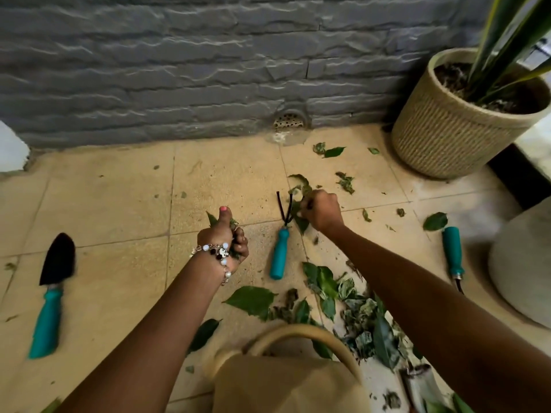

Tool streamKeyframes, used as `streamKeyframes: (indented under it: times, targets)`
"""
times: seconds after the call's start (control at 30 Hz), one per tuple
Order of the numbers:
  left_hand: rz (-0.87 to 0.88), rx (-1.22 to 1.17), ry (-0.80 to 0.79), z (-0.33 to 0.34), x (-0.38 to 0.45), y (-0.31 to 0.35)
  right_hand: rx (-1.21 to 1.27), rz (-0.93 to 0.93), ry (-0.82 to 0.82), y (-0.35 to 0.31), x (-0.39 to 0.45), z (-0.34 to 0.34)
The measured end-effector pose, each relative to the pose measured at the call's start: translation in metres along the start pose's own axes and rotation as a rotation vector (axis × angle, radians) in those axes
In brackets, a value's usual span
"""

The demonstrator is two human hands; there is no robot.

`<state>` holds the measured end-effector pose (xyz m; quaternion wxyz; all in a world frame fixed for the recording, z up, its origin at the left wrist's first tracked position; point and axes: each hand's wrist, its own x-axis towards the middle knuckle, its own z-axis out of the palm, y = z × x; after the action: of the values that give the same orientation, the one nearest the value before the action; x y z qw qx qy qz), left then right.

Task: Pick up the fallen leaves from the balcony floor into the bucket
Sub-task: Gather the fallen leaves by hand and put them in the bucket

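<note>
While the left hand point(226, 236) grips a bunch of leaves point(212, 219) above the floor tiles point(119, 204), the right hand point(322, 211) closes its fingers on more leaves beside the small rake point(280, 251). A bigger pile of leaves point(351, 308) lies near the bucket point(286, 380), at the bottom edge.

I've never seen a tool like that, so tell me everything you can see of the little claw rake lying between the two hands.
The claw rake is a small hand tool with a teal handle, plastic by its look, and thin dark bent prongs. It lies flat on the tan floor tiles, prongs toward the wall. The right hand gathers leaves beside the prongs; whether it touches them is unclear.
</note>
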<state>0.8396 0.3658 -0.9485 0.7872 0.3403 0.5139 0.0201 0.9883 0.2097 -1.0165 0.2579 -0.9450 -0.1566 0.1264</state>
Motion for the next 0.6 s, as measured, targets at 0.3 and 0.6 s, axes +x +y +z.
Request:
streamKeyframes:
  times: [0.3,0.6]
  targets:
    - [0.007,0.011,0.025,-0.02,0.003,0.01,-0.221,0.01,-0.138,-0.008,-0.008,0.039]
    - [-0.002,0.06,-0.007,-0.015,-0.009,0.005,-0.054,0.053,0.046,0.002,-0.016,0.033]
